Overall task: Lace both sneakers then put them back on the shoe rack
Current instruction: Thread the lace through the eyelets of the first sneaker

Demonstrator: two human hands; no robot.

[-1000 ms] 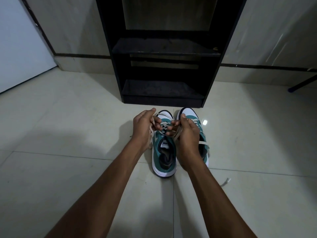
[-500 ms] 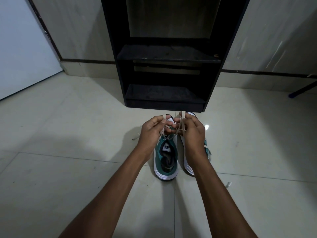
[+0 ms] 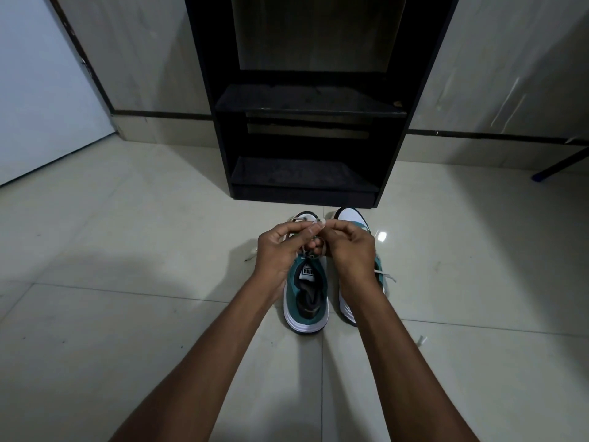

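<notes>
Two teal and white sneakers stand side by side on the tiled floor, toes toward the black shoe rack [image 3: 306, 110]. The left sneaker [image 3: 306, 301] shows its dark opening and tongue label. The right sneaker [image 3: 350, 218] is mostly hidden behind my right forearm, with only its white toe and heel edge showing. My left hand [image 3: 277, 250] and my right hand [image 3: 350, 250] meet above the left sneaker's tongue, each pinching a pale lace [image 3: 314, 223] end pulled up between them. A loose lace end [image 3: 387, 277] of the right sneaker trails to the right.
The rack has two dark shelves [image 3: 302, 177], both bare, just beyond the sneakers' toes. A white door [image 3: 38, 90] is at the left. A dark bar with a blue tip [image 3: 561, 164] angles down at the far right. Glossy floor tiles [image 3: 127, 250] surround the shoes.
Both hands have risen slightly over the left sneaker and drawn the lace ends up and together. The view has tilted, so the rack appears lower and closer.
</notes>
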